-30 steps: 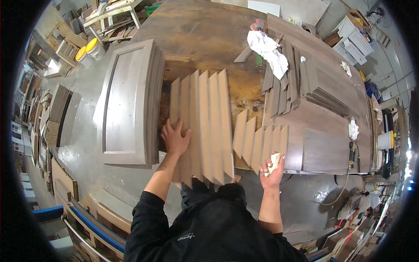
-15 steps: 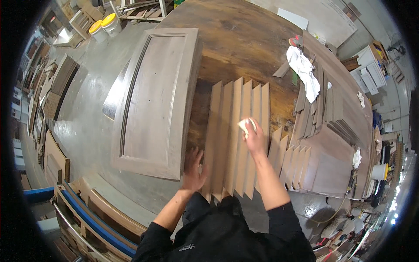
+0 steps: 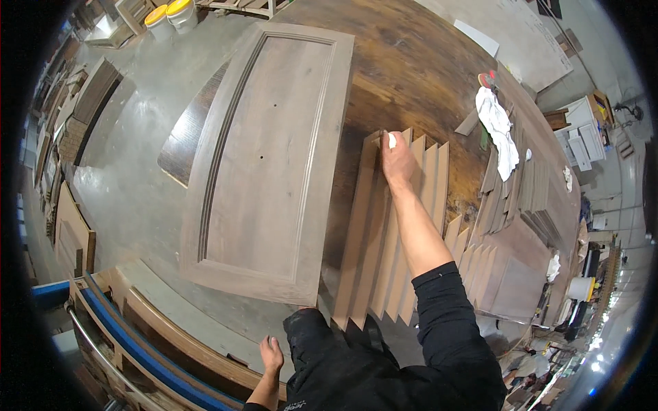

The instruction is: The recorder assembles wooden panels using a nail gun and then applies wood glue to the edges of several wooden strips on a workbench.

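1. Long wooden slats (image 3: pixel 384 240), laid side by side and overlapping on the dark wooden table (image 3: pixel 411 68), running away from the body.
2. Right hand (image 3: pixel 397 161) stretched to the far end of the slats, fingers curled around a small white pad (image 3: pixel 391 140), pressed on the wood.
3. Left hand (image 3: pixel 271 355) down low by the near table edge, fingers loosely open, holding nothing.
4. Large panelled door (image 3: pixel 267 157) lying flat just left of the slats.
5. White rag (image 3: pixel 499 130) farther right, near stacked panels (image 3: pixel 528 192).
6. Two yellow-lidded buckets (image 3: pixel 171 12) on the floor beyond.
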`<state>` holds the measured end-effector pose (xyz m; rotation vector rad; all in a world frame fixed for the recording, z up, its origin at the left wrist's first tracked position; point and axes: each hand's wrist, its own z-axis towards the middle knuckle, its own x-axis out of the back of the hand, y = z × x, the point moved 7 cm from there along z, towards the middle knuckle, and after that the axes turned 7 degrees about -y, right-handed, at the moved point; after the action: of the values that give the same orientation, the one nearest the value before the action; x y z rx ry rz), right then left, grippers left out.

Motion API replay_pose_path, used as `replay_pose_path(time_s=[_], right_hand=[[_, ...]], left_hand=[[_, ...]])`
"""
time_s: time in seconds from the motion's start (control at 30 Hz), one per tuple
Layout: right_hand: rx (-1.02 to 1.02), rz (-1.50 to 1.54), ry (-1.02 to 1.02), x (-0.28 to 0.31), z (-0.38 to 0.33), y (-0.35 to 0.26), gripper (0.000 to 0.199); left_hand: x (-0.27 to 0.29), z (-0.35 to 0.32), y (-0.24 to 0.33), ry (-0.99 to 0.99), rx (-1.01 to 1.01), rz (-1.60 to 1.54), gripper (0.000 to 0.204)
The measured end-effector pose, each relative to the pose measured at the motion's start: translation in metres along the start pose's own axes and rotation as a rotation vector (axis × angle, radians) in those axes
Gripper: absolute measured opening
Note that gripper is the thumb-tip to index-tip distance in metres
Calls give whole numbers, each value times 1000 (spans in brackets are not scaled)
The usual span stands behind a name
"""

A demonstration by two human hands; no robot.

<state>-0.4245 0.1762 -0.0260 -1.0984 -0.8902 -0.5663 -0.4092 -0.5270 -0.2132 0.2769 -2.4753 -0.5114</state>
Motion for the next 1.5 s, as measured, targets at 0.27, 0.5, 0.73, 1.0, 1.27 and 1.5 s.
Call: replay_pose_path(time_s=[0.27, 0.5, 0.73, 1.0, 1.27, 1.5], right_hand=[[-29, -18, -22, -3, -7, 1, 34], [-94, 89, -88, 6, -43, -1, 32], [-71, 72, -97, 19, -86, -7, 30], [-53, 136, -125, 36, -150, -8, 21], [-100, 80, -293, 51, -218, -17, 17], [-114, -3, -448, 55, -283, -11, 15]], left_hand=[[-12, 15, -37, -74, 208, -112, 50], [-23, 58, 24, -105, 48, -286, 49], [-21, 67, 24, -77, 7, -246, 49], [-15, 63, -7, -63, 62, -159, 47], [-17, 76, 21, -84, 9, -131, 50], [-15, 82, 41, -97, -50, -181, 50]])
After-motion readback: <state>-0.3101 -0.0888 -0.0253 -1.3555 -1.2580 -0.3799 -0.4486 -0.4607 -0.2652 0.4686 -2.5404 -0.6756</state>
